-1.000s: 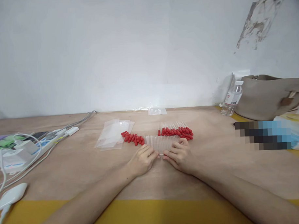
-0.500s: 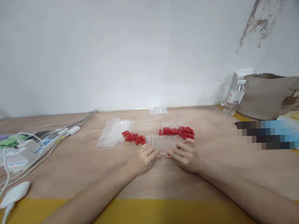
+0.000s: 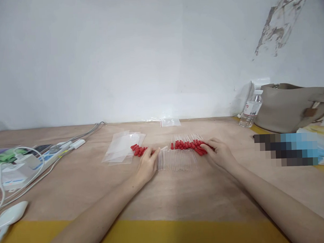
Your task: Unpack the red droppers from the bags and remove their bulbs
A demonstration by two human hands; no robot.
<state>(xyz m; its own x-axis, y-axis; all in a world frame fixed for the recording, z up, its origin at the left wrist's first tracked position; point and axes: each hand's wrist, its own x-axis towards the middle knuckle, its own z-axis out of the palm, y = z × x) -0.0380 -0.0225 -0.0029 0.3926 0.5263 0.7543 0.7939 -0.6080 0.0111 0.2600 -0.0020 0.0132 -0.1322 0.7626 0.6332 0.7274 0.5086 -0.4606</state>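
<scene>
Looking at mid-frame, a row of clear glass tubes [image 3: 176,160] lies flat on the counter [image 3: 207,190]. Left hand [image 3: 147,164] rests at the row's left end, fingers loosely spread over the loose red caps [image 3: 138,150], gripping nothing I can make out. Right hand [image 3: 218,153] sits open on the capped droppers [image 3: 189,144] just behind the row. Looks like a sorting stage; the next move calls for a light pinch, since the glass rolls easily.

Both forearms reach forward, bare. The left hand [image 3: 147,164] lies flat with fingers extended. The right hand [image 3: 218,154] rests palm down, fingers curled.
</scene>
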